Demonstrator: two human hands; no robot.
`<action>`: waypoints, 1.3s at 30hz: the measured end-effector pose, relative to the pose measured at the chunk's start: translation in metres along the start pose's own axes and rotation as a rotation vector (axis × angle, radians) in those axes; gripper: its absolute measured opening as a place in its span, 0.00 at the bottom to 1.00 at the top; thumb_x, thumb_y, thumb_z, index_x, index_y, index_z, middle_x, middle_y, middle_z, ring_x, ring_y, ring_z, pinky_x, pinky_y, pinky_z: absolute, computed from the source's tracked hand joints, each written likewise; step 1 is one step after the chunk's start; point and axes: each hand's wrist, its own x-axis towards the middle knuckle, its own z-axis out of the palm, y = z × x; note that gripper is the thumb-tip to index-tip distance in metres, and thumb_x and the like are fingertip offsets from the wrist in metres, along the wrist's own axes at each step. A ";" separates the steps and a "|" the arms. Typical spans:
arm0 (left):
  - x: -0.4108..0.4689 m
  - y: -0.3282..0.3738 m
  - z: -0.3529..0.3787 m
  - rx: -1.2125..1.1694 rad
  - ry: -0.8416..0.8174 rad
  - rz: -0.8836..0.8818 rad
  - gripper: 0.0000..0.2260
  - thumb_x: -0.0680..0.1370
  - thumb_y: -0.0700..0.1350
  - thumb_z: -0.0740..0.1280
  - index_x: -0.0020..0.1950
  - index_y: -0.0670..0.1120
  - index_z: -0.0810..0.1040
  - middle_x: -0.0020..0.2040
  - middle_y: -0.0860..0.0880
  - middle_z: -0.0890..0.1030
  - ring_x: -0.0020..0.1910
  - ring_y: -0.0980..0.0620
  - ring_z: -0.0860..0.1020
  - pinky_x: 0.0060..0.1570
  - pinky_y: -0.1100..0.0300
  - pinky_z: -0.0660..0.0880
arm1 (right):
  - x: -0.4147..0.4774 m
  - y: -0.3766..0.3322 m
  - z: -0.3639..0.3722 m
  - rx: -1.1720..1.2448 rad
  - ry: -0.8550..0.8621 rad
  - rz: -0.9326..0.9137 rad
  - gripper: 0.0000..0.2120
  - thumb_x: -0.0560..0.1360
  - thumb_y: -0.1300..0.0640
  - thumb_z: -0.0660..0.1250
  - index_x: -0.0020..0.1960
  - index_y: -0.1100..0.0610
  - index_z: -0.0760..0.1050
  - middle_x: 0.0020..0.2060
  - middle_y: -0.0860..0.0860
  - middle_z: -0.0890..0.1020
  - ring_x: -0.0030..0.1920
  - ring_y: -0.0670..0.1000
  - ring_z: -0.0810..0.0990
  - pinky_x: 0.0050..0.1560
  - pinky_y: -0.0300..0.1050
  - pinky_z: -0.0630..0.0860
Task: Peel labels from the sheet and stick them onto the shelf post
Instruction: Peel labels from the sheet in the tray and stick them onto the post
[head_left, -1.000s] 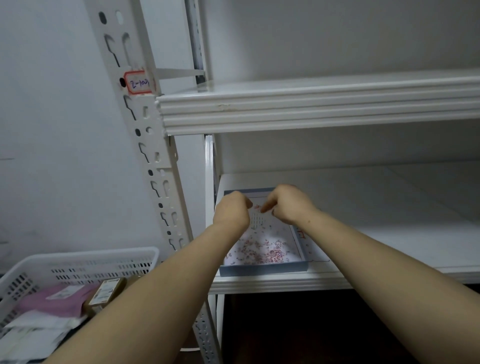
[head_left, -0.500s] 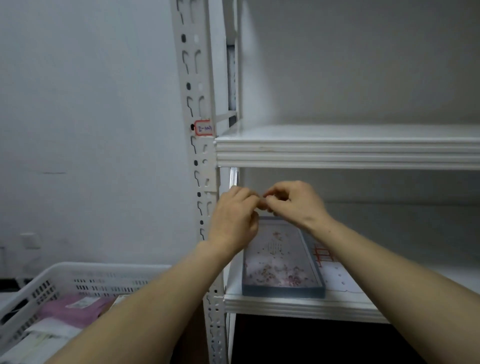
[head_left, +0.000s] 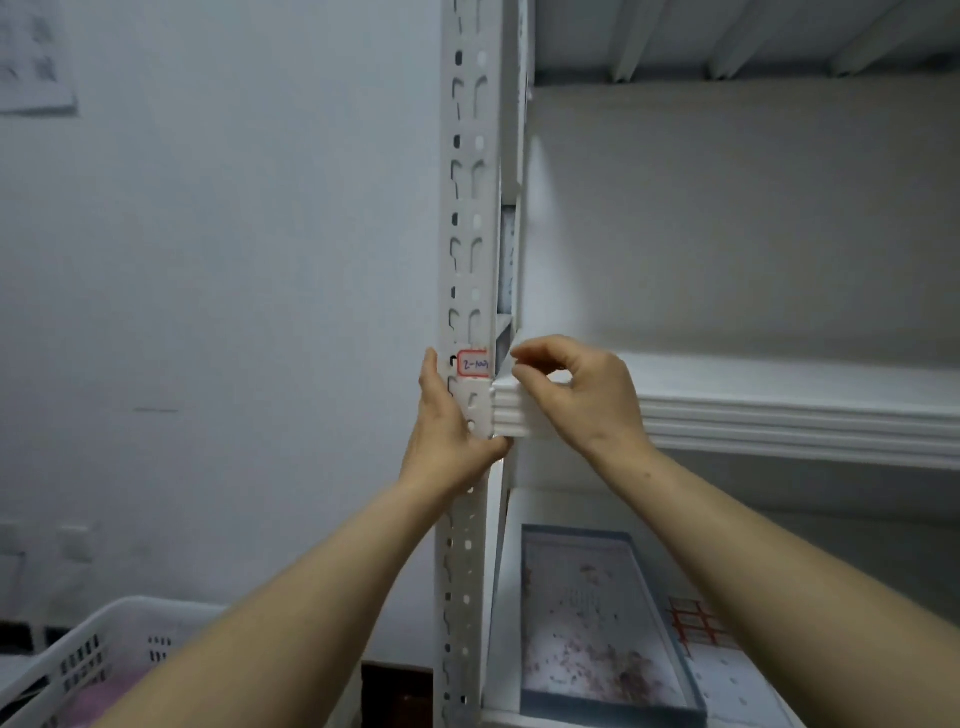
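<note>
The white slotted shelf post (head_left: 470, 234) runs up the middle of the view. A red-bordered label (head_left: 474, 364) marked "2-100" is stuck on it, level with the upper shelf. My left hand (head_left: 444, 431) holds the post from the left just below that label, thumb across the front. My right hand (head_left: 576, 395) hovers at the shelf corner, its curled thumb and forefinger pinching a small pale label beside the stuck one; the fingers mostly hide it. The label sheet (head_left: 698, 626) with red frames lies on the lower shelf.
A blue-rimmed flat box (head_left: 597, 623) sits on the lower shelf next to the sheet. The upper shelf board (head_left: 779, 410) juts out to the right of my hands. A white slotted basket (head_left: 78, 660) stands at the bottom left by the wall.
Both hands rose from above the blue box on the lower shelf to the post at the upper shelf's level. The left hand took hold of the post, and the view tilted upward.
</note>
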 end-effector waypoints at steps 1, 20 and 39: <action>0.003 0.001 -0.001 -0.005 -0.011 -0.005 0.48 0.64 0.42 0.75 0.74 0.53 0.46 0.59 0.49 0.74 0.52 0.49 0.77 0.49 0.52 0.79 | 0.004 0.001 0.002 0.012 -0.022 0.012 0.07 0.73 0.58 0.69 0.51 0.55 0.83 0.45 0.49 0.85 0.45 0.48 0.82 0.53 0.50 0.77; 0.002 0.001 0.000 0.044 0.016 0.028 0.36 0.66 0.36 0.72 0.67 0.49 0.54 0.45 0.56 0.73 0.40 0.57 0.76 0.35 0.63 0.75 | 0.019 0.000 0.008 -0.040 -0.207 0.101 0.07 0.73 0.55 0.67 0.47 0.49 0.84 0.45 0.45 0.85 0.48 0.47 0.81 0.52 0.49 0.77; 0.004 -0.004 -0.001 -0.009 -0.015 0.050 0.38 0.67 0.39 0.71 0.68 0.51 0.52 0.46 0.52 0.75 0.41 0.53 0.79 0.39 0.55 0.79 | 0.012 -0.007 0.032 -0.355 0.131 -0.376 0.05 0.63 0.60 0.70 0.36 0.61 0.83 0.32 0.54 0.81 0.25 0.56 0.77 0.21 0.44 0.75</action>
